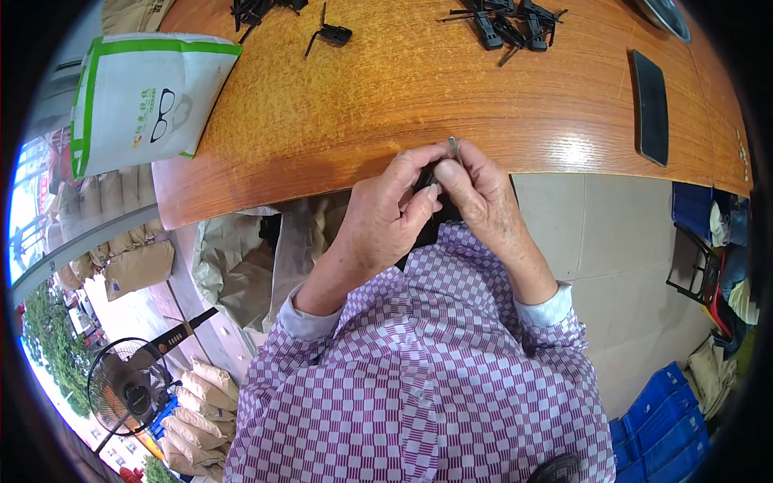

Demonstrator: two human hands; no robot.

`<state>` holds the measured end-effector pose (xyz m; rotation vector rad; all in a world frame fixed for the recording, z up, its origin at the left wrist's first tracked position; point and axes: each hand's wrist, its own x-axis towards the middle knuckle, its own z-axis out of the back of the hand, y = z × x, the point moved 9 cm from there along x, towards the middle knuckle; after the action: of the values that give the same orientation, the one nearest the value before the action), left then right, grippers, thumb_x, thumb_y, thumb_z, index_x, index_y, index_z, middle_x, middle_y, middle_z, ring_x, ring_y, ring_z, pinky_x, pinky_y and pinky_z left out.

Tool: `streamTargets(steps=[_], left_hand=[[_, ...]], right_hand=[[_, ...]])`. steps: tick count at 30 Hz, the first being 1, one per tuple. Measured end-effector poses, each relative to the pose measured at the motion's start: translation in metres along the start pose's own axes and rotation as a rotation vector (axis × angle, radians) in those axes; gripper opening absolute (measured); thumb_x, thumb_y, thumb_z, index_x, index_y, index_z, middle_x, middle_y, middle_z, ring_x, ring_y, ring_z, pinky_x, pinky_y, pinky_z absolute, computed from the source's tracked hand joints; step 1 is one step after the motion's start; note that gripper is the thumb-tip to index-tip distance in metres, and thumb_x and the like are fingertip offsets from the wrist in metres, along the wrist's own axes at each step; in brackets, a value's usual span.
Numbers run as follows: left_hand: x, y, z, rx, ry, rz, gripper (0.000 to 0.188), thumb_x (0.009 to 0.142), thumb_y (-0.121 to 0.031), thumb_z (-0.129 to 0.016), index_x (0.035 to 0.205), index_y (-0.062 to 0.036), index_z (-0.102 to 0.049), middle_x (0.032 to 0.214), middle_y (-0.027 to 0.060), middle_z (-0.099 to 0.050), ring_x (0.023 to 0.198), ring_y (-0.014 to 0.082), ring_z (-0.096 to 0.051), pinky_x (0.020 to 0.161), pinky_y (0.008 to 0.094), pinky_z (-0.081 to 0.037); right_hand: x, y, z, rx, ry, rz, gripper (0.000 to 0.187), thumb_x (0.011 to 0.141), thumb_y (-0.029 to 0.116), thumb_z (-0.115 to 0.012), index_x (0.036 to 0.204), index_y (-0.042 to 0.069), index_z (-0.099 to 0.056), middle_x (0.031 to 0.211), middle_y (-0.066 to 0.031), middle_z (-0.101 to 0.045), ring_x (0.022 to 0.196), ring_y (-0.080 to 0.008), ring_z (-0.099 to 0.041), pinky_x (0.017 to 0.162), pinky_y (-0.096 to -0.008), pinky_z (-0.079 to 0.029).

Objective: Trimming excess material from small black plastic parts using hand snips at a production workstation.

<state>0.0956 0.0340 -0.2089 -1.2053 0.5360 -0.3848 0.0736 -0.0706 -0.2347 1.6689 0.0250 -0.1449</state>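
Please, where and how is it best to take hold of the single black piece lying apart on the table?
Probably best by the wider, flat body of the single black piece, pinched from the right: its thin rods stick out at the left end, leaving the right end clearer. The right hand is occupied, so it would need freeing first.

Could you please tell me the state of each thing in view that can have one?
Left hand: fingers curled around the small black part
Right hand: thumb and fingers closed on the thin metal piece
Small black part: held, mostly hidden
Thin metal piece: held, one end showing
Black phone: lying flat, no lit screen showing
White bag: contents hidden
Fan: running or not, cannot tell
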Motion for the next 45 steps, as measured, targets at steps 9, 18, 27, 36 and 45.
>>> streamTargets(steps=[9, 18, 27, 36, 45], left_hand=[[0.002, 0.010, 0.025, -0.193, -0.097, 0.060, 0.040, 0.089, 0.000, -0.053, 0.128, -0.0074, -0.044, 0.090, 0.0080, -0.063, 0.074, 0.0120, -0.064, 0.063, 0.0229, -0.051], [-0.001, 0.005, 0.013, -0.161, -0.039, 0.068, 0.043, 0.088, 0.002, -0.053, 0.128, -0.0091, -0.043, 0.091, 0.0083, -0.063, 0.075, 0.0108, -0.063, 0.063, 0.0227, -0.051], [-0.004, 0.005, 0.007, -0.165, 0.000, 0.104, 0.041, 0.088, 0.002, -0.053, 0.127, -0.0058, -0.043, 0.092, 0.0082, -0.062, 0.077, 0.0105, -0.062, 0.066, 0.0226, -0.051], [-0.004, -0.003, 0.003, -0.186, 0.010, 0.038, 0.040, 0.088, 0.003, -0.053, 0.126, -0.0023, -0.043, 0.094, 0.0082, -0.062, 0.080, 0.0101, -0.060, 0.069, 0.0237, -0.051], [-0.004, -0.002, 0.000, -0.181, 0.039, 0.064, 0.039, 0.088, 0.004, -0.053, 0.126, -0.0022, -0.043, 0.094, 0.0076, -0.061, 0.080, 0.0091, -0.059, 0.071, 0.0233, -0.051]], right_hand=[[-0.014, 0.010, 0.017, -0.142, -0.106, 0.007, 0.019, 0.096, 0.016, -0.051, 0.097, -0.001, -0.058, 0.069, -0.0003, -0.052, 0.064, -0.0073, -0.051, 0.060, -0.0206, -0.044], [-0.017, -0.003, 0.009, 0.061, -0.063, -0.126, 0.019, 0.096, 0.015, -0.050, 0.094, -0.001, -0.061, 0.073, -0.0019, -0.059, 0.064, -0.0068, -0.057, 0.059, -0.0201, -0.050], [-0.022, -0.006, 0.005, 0.095, -0.050, -0.141, 0.019, 0.095, 0.016, -0.051, 0.098, 0.000, -0.061, 0.074, -0.0029, -0.061, 0.061, -0.0070, -0.056, 0.055, -0.0189, -0.048], [-0.024, -0.006, 0.002, 0.277, -0.019, -0.086, 0.021, 0.095, 0.017, -0.052, 0.100, -0.001, -0.061, 0.076, -0.0030, -0.061, 0.059, -0.0068, -0.054, 0.052, -0.0167, -0.045], [-0.024, -0.011, 0.007, 0.178, -0.063, -0.122, 0.020, 0.094, 0.016, -0.053, 0.102, -0.001, -0.061, 0.080, -0.0043, -0.063, 0.061, -0.0067, -0.056, 0.052, -0.0179, -0.047]])
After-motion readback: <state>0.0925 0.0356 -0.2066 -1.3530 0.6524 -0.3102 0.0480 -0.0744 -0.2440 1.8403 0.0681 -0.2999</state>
